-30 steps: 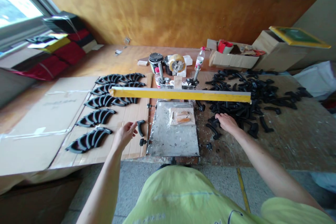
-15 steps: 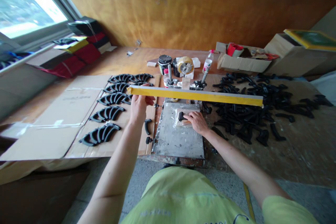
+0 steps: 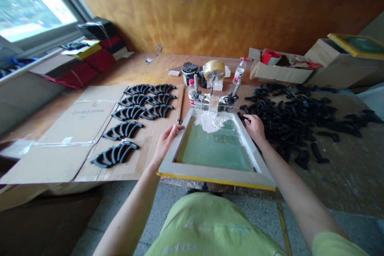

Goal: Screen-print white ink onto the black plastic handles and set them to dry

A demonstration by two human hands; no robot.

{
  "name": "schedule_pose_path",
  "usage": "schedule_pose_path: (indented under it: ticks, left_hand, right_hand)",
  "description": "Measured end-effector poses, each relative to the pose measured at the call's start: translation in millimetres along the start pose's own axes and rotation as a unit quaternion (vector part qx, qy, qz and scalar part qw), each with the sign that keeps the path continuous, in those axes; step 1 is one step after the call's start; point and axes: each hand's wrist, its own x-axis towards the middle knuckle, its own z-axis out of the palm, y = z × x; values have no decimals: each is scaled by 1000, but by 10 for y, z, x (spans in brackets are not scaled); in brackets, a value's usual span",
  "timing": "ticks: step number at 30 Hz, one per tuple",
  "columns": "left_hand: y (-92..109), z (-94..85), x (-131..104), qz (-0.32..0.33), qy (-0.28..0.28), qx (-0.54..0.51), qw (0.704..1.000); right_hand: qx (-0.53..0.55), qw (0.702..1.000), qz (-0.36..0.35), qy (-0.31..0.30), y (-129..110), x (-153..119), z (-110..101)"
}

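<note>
A screen-printing frame with green mesh lies low over the base in front of me, some white paste smeared near its hinged end. My left hand is closed on the frame's left edge. Beside the right edge, my right hand has its fingers curled on a black curved part, mostly covered by the fingers. The metal plate under the frame is hidden. Hinge clamps hold the frame's far end.
Rows of black curved parts lie on cardboard at left. A loose heap of black parts covers the right side. Behind the clamps stand tubs, a tape roll and bottles. An open carton sits back right.
The frame has swung down from its raised, edge-on position over the plate, with my left hand on it. My right hand has left the small black piece on the plate and moved right.
</note>
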Motion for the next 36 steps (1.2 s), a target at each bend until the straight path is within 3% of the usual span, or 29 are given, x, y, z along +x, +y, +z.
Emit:
schedule_pose_path:
  ticks: [2, 4, 6, 8, 11, 14, 18, 21, 24, 27, 32, 36]
  left_hand:
    - [-301, -2, -69, -50, -29, 10, 998]
    - [-633, 38, -84, -87, -43, -13, 995]
    - [-930, 91, -63, -101, -42, -30, 994]
    - [-1143, 131, -32, -97, -35, -21, 994]
    - [-1300, 147, -3, -90, -27, 10, 996]
    - [-1360, 137, 0, -89, -25, 27, 995]
    - [-1405, 139, -5, -82, -12, 39, 996]
    - [-1400, 146, -11, -80, -6, 40, 996]
    - [-1366, 144, -14, -77, -3, 37, 996]
    - [-1337, 142, -13, -85, -5, 24, 996]
    - [-1289, 153, -17, -96, -18, 6, 995]
    - [-1045, 110, -57, -115, -29, -25, 993]
  right_hand:
    - [26, 998, -34, 48, -150, 182, -28]
    - [34, 992, -109, 50, -449, 343, 14]
    - [11, 986, -165, 6, -761, 471, 103]
    - [-25, 982, -176, -58, -982, 548, 204]
    - [-80, 972, -166, -143, -1110, 515, 318]
    - [-108, 961, -193, -169, -1127, 267, 336]
    - [-71, 929, -309, -190, -1104, -148, 204]
    - [-19, 901, -377, -213, -1048, -209, 91]
    - [18, 912, -352, -208, -1010, -96, 88]
    - [8, 941, -306, -142, -989, -100, 192]
    - [37, 922, -362, -130, -909, -306, 253]
    - [51, 952, -281, -110, -982, 49, 185]
